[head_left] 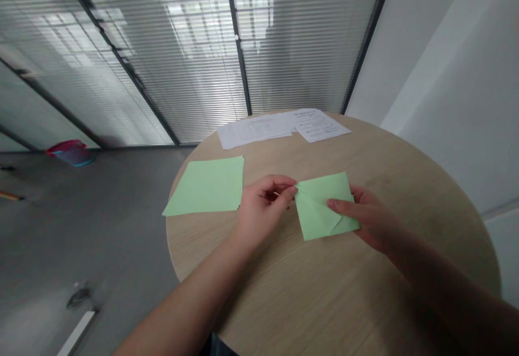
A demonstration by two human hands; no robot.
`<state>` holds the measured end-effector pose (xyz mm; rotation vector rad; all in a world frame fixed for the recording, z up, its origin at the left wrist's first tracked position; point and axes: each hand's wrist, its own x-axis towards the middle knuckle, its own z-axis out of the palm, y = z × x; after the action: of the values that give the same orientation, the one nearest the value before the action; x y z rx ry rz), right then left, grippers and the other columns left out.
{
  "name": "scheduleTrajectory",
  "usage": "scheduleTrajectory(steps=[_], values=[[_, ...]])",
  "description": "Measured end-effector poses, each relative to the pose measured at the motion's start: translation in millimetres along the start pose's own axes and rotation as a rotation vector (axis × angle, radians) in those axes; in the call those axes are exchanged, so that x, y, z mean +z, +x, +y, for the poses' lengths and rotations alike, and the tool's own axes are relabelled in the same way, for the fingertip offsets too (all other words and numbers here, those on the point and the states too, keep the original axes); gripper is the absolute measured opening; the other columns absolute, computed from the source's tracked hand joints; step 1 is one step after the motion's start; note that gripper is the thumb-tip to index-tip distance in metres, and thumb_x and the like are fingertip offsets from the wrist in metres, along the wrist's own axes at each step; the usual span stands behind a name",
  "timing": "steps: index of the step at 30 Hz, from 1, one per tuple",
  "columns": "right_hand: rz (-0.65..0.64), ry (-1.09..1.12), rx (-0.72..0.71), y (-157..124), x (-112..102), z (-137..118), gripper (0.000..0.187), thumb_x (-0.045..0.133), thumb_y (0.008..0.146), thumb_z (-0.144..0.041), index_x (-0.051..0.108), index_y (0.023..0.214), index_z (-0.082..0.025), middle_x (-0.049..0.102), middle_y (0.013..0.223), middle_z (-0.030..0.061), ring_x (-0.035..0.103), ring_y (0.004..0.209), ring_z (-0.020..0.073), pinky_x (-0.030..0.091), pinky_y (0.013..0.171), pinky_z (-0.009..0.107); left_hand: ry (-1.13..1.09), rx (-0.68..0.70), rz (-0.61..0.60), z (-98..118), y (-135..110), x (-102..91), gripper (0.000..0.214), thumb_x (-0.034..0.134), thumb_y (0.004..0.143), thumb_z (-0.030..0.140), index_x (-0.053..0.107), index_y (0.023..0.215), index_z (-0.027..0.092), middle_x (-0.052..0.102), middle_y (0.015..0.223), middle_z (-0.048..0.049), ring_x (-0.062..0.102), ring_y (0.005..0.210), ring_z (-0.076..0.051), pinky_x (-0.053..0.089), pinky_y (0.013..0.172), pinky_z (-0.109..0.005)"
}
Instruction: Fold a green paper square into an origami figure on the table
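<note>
A folded sheet of light green paper [320,199], squarish with crease lines and a flap on its face, is held up over the table between both hands. My left hand [265,199] pinches its upper left corner between thumb and fingers. At the opposite side, my right hand [365,215] grips the right edge, thumb lying across the front and fingers behind. To the left of my left hand lies a stack of flat green paper [206,185], its right edge close to the wrist.
The round wooden table [284,302] also bears printed white sheets [259,130] along its far edge. Glass panels with blinds [194,47] stand beyond it, and a white wall [458,74] is at the right. On the floor at left sits a pink and blue basket [73,153].
</note>
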<state>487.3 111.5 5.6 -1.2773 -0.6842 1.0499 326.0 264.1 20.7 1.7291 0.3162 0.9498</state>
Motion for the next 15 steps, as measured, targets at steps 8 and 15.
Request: scheduleTrajectory(steps=[8,15], values=[[0.013,-0.057,0.104,-5.4,-12.7,-10.1,0.051,0.092,0.066,-0.048,0.079,0.106,-0.020,0.081,0.092,0.0096,0.074,0.075,0.0250,0.060,0.067,0.036,0.418,0.342,-0.187,7.1,1.9,-15.5,0.013,0.067,0.094,0.019,0.079,0.100,0.019,0.080,0.088,-0.0037,0.071,0.070,-0.012,0.056,0.063,-0.022],[0.043,-0.105,0.076,-2.8,-20.7,-13.8,0.058,0.076,0.073,-0.071,0.078,0.108,-0.025,0.081,0.095,0.0117,0.075,0.082,0.0341,0.060,0.065,0.043,0.095,-0.064,-0.219,0.0,3.3,-6.6,0.007,0.073,0.085,0.023,0.077,0.086,0.017,0.074,0.072,-0.0020,0.062,0.058,-0.010,0.049,0.054,-0.021]])
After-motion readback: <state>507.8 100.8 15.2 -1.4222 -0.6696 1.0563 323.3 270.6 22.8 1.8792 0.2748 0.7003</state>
